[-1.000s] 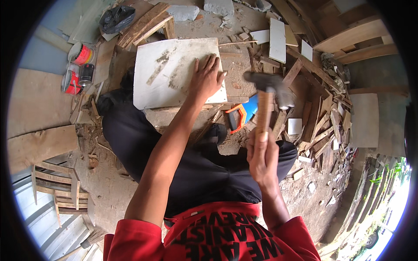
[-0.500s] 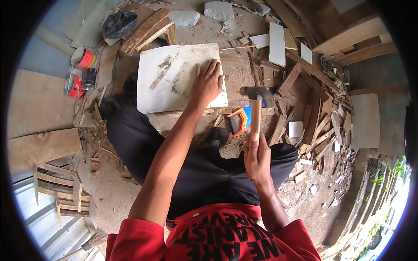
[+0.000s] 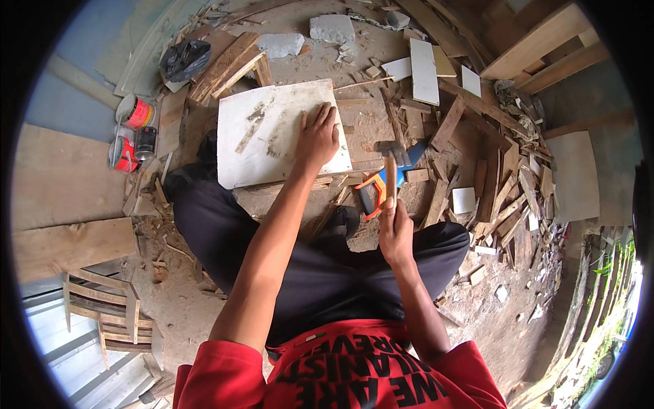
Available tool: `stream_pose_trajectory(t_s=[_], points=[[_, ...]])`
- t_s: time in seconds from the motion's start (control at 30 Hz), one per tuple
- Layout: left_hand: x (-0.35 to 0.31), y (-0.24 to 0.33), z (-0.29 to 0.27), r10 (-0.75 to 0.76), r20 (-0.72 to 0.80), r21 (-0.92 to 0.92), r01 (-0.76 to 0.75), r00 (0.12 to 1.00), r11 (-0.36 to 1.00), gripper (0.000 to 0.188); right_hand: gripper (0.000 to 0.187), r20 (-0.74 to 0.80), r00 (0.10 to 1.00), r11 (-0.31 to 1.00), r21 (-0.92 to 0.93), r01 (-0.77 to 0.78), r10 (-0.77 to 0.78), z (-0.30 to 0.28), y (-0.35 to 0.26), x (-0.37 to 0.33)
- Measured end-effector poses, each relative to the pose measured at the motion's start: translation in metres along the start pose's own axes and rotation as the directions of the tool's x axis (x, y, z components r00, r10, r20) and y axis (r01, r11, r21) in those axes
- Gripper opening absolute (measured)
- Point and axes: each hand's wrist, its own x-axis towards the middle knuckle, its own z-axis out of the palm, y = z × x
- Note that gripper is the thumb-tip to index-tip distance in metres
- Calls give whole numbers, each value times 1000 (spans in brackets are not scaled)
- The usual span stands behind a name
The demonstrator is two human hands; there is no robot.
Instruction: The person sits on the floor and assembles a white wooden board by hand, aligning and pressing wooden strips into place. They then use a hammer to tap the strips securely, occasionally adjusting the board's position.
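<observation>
My left hand (image 3: 317, 138) lies flat on the right part of a white board (image 3: 238, 153), its fingers pointing away from me. Dark smudges mark the board's face, and strips of wood show under its near edge. In my right hand (image 3: 396, 235) I grip a hammer (image 3: 390, 180) by its wooden handle, thumb along it. The hammer's dark head, smeared by motion, is up at the far end of the handle, to the right of the board. Beneath the hammer a handsaw (image 3: 371, 194) with an orange and black handle and blue blade lies on the ground.
Several wood offcuts (image 3: 494, 180) pile up on the right. A small wooden frame (image 3: 238, 65) and a black plastic bag (image 3: 185, 60) are at the far left, with paint cans (image 3: 124, 155) nearer. Pale stone blocks (image 3: 332, 28) lie at the back. Wooden slatted pieces (image 3: 102, 303) stand at lower left.
The hammer and my right hand have shifted slightly, with the hammer head now lower and blurred. My left hand stays flat on the board. The whole view has tilted a little.
</observation>
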Motion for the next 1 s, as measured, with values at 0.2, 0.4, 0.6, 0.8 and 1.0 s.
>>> stream_pose_trajectory(t_s=[0.2, 0.4, 0.6, 0.8, 1.0], points=[[2, -5, -25, -367, 12, -806, 226, 930, 547, 23, 49, -323, 940, 986, -83, -146, 112, 7, 139, 42], [-56, -113, -109, -840, -351, -899, 102, 415, 426, 31, 42, -232, 856, 882, 215, -419, 463, 18, 201, 27], [-175, -203, -105, -998, -63, -945, 323, -31, 50, 38, 29, -30, 850, 699, 584, -412, 526, 32, 173, 46], [-355, -267, 13, -981, 185, 52, 996, 59, 69, 39, 19, 329, 781, 613, 488, -621, 530, 65, 156, 65], [-256, -212, -14, -989, -6, -106, 984, 146, 146, 33, 27, 210, 765, 662, 396, -636, 609, 53, 209, 45]])
